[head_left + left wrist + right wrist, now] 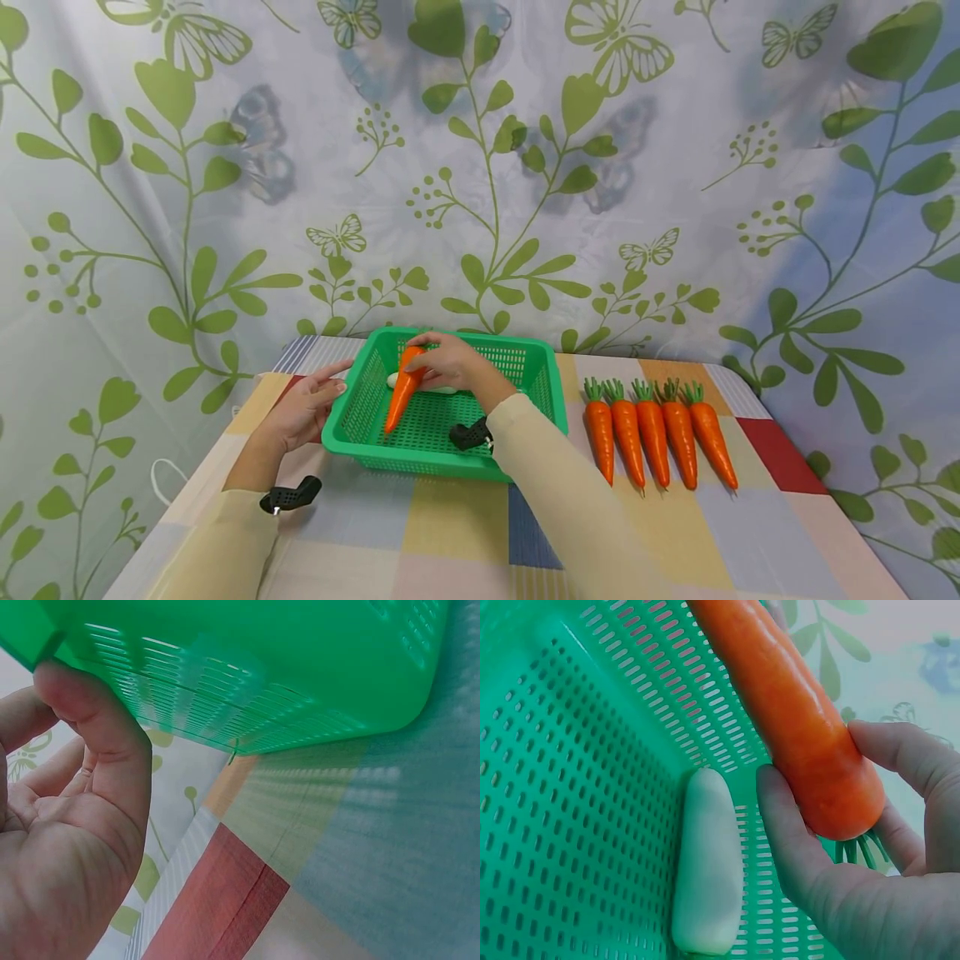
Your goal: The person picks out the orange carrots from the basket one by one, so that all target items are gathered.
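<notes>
Overhead, the right hand (450,362) grasps an orange plastic carrot (402,388) inside the green perforated plastic basket (360,437); the relaxed left hand (303,408) touches its side. Only the right wrist view shows a white radish-shaped piece (705,892) plainly.

A pale curtain (675,208) printed with green leaves and butterflies hangs from nine to three o'clock. At six o'clock stands a table under a patchwork tablecloth (465,533), evenly lit.

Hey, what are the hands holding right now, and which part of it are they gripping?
The right hand grips a carrot by its thick top end, over the green basket. The left hand holds nothing; its thumb touches the basket's side.
</notes>
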